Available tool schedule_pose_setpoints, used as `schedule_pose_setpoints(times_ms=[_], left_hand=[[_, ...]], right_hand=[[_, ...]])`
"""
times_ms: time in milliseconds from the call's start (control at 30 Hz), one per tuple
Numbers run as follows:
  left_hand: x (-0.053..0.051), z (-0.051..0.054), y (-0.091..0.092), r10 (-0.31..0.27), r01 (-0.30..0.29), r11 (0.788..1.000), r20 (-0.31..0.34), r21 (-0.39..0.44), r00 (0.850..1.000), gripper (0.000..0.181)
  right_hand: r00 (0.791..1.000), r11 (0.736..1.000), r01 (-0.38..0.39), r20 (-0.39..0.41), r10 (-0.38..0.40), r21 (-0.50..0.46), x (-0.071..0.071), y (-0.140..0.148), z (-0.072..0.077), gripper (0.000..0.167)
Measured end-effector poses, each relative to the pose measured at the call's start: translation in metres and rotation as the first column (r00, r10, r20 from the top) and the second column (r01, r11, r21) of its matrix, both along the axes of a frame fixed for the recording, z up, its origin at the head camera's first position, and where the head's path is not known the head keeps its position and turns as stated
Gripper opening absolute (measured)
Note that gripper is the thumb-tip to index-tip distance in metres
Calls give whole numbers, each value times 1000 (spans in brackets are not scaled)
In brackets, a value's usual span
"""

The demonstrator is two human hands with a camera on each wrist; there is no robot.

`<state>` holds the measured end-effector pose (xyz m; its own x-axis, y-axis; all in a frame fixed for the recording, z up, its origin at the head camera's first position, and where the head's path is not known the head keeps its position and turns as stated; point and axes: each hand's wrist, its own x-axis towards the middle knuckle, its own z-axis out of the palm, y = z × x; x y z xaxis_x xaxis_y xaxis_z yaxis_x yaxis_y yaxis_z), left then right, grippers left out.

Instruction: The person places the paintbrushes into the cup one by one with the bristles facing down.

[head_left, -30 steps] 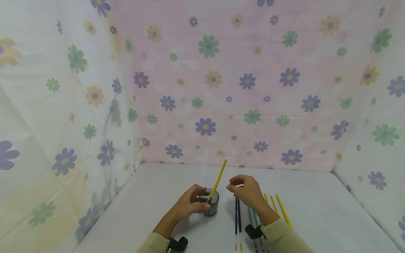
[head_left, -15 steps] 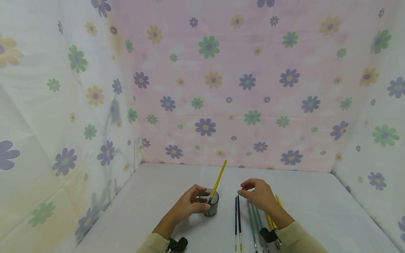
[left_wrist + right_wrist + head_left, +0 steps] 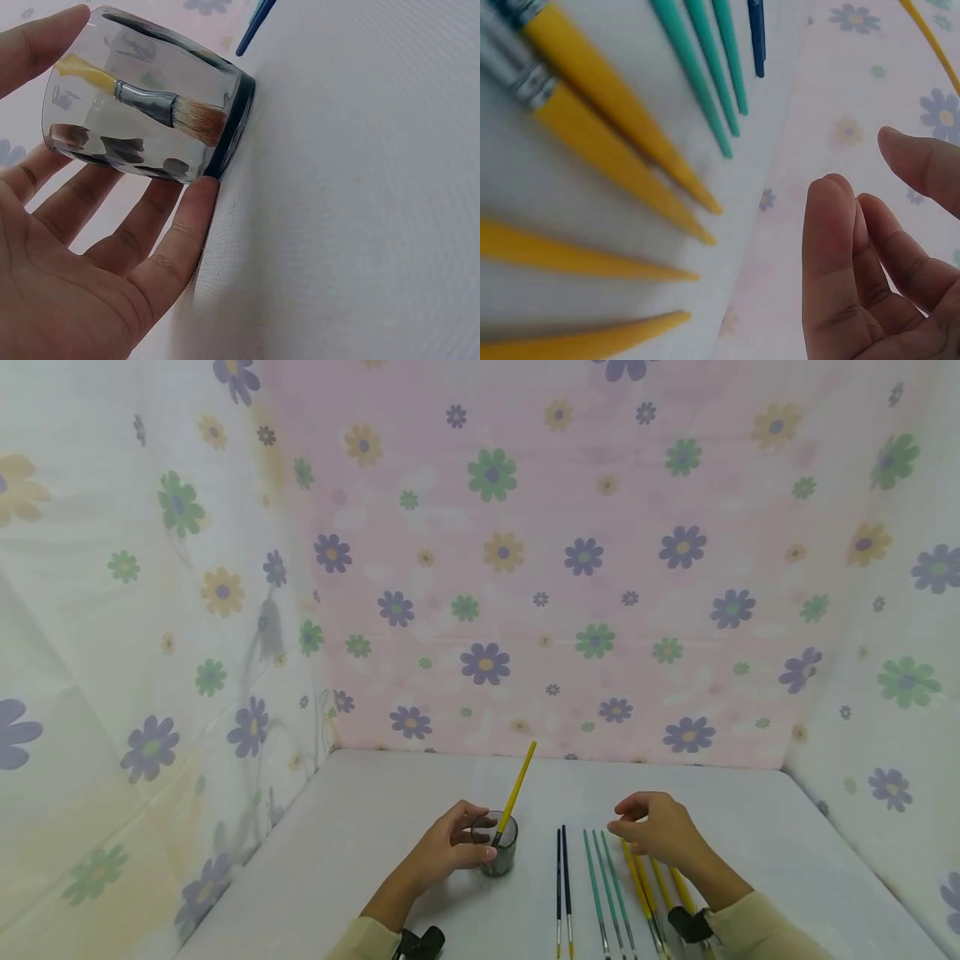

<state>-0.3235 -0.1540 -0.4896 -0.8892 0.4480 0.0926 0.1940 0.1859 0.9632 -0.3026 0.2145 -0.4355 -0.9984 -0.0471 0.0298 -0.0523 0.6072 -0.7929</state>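
My left hand holds a clear tumbler on the table, thumb on one side and fingers round the other. Inside leans a yellow-handled paintbrush, bristles down; the left wrist view shows its tan bristles near the glass's dark base. My right hand, fingers loosely bent and holding nothing, hovers over the handle ends of several yellow paintbrushes. In the right wrist view, a gap shows between its thumb and fingertips. The forearm partly covers the yellow brushes in the head view.
Left of the yellow brushes lie three teal paintbrushes and two dark blue ones, bristle ends toward me. The white table is bordered by flowered cloth walls at the back and sides.
My right hand has moved rightward, from above the dark blue brushes, past the teal ones, to the yellow ones. The left hand, tumbler and brush in it have stayed put.
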Motion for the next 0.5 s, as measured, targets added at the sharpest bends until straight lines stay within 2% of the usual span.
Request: schedule_pose_setpoints(times_ms=[167,500], left_hand=[[0,2,0,-2,2,1000,-3,4,1000,58],[1,2,0,-8,7,1000,5,11,1000,61]], right_hand=[[999,1000,-3,45,4,-25,2,18,0,41],[981,995,51,193,-34,-83,0,59,-15,46]])
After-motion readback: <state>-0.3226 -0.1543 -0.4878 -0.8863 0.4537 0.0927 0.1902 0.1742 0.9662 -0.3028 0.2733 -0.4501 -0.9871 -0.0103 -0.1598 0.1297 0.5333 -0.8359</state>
